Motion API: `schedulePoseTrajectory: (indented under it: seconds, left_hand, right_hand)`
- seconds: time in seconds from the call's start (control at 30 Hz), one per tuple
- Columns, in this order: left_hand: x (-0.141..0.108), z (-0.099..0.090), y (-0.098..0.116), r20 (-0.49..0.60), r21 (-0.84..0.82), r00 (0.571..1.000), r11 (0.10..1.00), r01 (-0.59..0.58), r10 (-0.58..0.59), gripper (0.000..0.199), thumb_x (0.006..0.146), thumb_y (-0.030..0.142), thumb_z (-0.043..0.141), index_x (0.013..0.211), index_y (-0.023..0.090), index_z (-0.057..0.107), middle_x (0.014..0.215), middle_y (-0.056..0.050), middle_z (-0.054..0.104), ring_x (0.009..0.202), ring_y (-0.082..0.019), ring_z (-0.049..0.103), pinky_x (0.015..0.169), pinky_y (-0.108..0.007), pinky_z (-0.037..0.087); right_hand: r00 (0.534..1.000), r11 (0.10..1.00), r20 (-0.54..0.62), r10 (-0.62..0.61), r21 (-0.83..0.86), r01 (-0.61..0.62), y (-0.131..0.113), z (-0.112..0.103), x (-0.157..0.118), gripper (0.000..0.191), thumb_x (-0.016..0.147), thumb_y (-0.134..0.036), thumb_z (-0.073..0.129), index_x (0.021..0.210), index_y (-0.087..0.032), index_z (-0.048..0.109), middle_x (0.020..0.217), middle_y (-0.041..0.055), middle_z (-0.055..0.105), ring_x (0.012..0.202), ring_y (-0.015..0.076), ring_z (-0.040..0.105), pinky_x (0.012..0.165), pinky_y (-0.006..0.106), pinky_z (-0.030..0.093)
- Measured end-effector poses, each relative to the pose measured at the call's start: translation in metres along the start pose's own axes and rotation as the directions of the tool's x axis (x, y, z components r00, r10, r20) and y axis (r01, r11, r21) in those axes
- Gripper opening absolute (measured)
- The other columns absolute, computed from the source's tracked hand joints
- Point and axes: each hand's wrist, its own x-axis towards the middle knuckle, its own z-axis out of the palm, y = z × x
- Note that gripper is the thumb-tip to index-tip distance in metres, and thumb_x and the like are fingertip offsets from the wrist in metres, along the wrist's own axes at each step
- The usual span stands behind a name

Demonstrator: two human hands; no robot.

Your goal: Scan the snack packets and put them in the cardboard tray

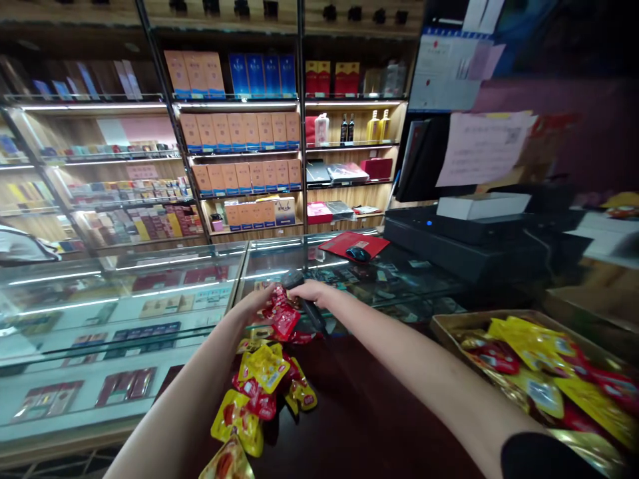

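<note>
My left hand (263,297) reaches to the far edge of the dark brown counter (369,412), its fingers closed round shiny red snack packets (283,318). Close beside it, my right hand (310,291) grips a black handheld scanner (313,315), whose handle slants down toward the counter. The scanner's head end is partly hidden by my fingers. Below the hands, yellow snack packets (264,366) and red ones lie in a loose row running toward me. A gold packet (228,462) is at the near end.
To the right stands a cardboard box (442,326) holding many yellow and red packets. Beyond the hands is a glass display case (164,293) with a red mat (344,243) and a computer mouse (358,253). A black machine (424,243) stands at right; lit shelves (239,156) line the back.
</note>
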Motion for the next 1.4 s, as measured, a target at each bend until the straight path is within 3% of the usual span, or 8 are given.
schedulePoseTrajectory:
  seconds: [0.17, 0.43, 0.63, 0.77, 0.93, 1.03, 1.23, 1.4]
  left_hand:
    - [-0.031, 0.051, -0.022, 0.085, -0.028, 0.993, 0.997, -0.076, 0.078, 0.043, 0.077, 0.057, 0.059, 0.096, 0.019, 0.065, 0.117, -0.012, 0.06, 0.099, -0.025, 0.054, 0.065, -0.034, 0.055]
    - [-0.096, 0.146, -0.137, 0.285, -0.099, 0.958, 0.995, 0.003, 0.025, 0.045, 0.072, 0.052, 0.067, 0.095, 0.012, 0.068, 0.073, -0.009, 0.065, 0.062, -0.017, 0.06, 0.055, -0.029, 0.054]
    - [-0.103, 0.163, -0.181, 0.175, 0.152, 0.978, 0.978, -0.145, 0.117, 0.038, 0.067, 0.049, 0.072, 0.068, 0.011, 0.069, 0.054, -0.006, 0.061, 0.04, -0.012, 0.052, 0.035, -0.02, 0.041]
    - [-0.109, 0.163, -0.188, 0.182, 0.037, 0.956, 0.97, -0.24, 0.23, 0.027, 0.065, 0.037, 0.076, 0.065, 0.012, 0.067, 0.06, -0.005, 0.063, 0.054, -0.016, 0.061, 0.041, -0.022, 0.049]
    - [-0.11, 0.168, -0.183, 0.221, -0.214, 0.93, 0.945, -0.246, 0.292, 0.034, 0.065, 0.04, 0.077, 0.071, 0.013, 0.057, 0.076, -0.006, 0.066, 0.074, -0.02, 0.067, 0.058, -0.031, 0.059]
    - [-0.106, 0.173, -0.172, 0.286, -0.279, 0.91, 0.934, -0.221, 0.301, 0.039, 0.065, 0.043, 0.076, 0.073, 0.016, 0.05, 0.078, -0.004, 0.066, 0.072, -0.019, 0.067, 0.06, -0.034, 0.059]
    - [-0.087, 0.185, -0.153, 0.349, -0.241, 0.887, 0.944, -0.225, 0.301, 0.044, 0.06, 0.032, 0.082, 0.093, 0.016, 0.057, 0.091, -0.007, 0.069, 0.075, -0.02, 0.068, 0.063, -0.034, 0.057]
    - [-0.066, 0.2, -0.144, 0.321, -0.31, 0.839, 0.886, -0.345, 0.439, 0.049, 0.053, 0.023, 0.084, 0.097, 0.013, 0.063, 0.088, -0.008, 0.071, 0.073, -0.016, 0.067, 0.071, -0.029, 0.052]
  right_hand:
    - [0.996, 0.996, -0.068, -0.06, -0.069, 0.055, 0.022, -0.015, -0.061, 0.01, 0.055, -0.005, 0.058, 0.053, -0.015, 0.057, 0.041, -0.0037, 0.05, 0.043, 0.0095, 0.045, 0.043, 0.02, 0.036]
    - [0.999, 0.977, 0.012, 0.05, 0.205, -0.051, 0.102, -0.054, -0.193, 0.015, 0.059, -0.01, 0.056, 0.072, -0.015, 0.061, 0.062, -0.0005, 0.06, 0.056, 0.0128, 0.059, 0.057, 0.027, 0.052]
    - [0.996, 0.934, -0.008, 0.094, 0.347, -0.085, 0.152, -0.06, -0.234, 0.017, 0.058, -0.009, 0.059, 0.074, -0.015, 0.058, 0.074, 0.0033, 0.064, 0.074, 0.0181, 0.065, 0.062, 0.034, 0.057]
    - [0.995, 0.875, -0.055, 0.079, 0.482, -0.043, 0.165, -0.071, -0.261, 0.018, 0.061, -0.011, 0.062, 0.078, -0.014, 0.059, 0.085, 0.006, 0.065, 0.083, 0.02, 0.066, 0.068, 0.038, 0.058]
    - [0.956, 0.831, -0.27, 0.113, 0.554, 0.058, 0.177, -0.09, -0.279, 0.02, 0.062, -0.008, 0.063, 0.081, -0.014, 0.059, 0.079, 0.0029, 0.063, 0.079, 0.0178, 0.066, 0.075, 0.042, 0.058]
    - [0.969, 0.81, -0.211, 0.13, 0.586, 0.018, 0.179, -0.095, -0.275, 0.02, 0.061, -0.006, 0.061, 0.08, -0.013, 0.059, 0.079, 0.0039, 0.064, 0.08, 0.0183, 0.067, 0.077, 0.042, 0.058]
    - [0.97, 0.857, -0.221, 0.103, 0.515, 0.027, 0.174, -0.091, -0.253, 0.018, 0.062, -0.009, 0.06, 0.079, -0.014, 0.061, 0.072, 0.005, 0.065, 0.078, 0.02, 0.067, 0.071, 0.038, 0.058]
    - [0.958, 0.951, -0.284, -0.029, 0.288, 0.114, 0.162, -0.087, -0.243, 0.016, 0.063, -0.013, 0.06, 0.078, -0.014, 0.064, 0.074, 0.0032, 0.066, 0.073, 0.0155, 0.065, 0.069, 0.029, 0.055]
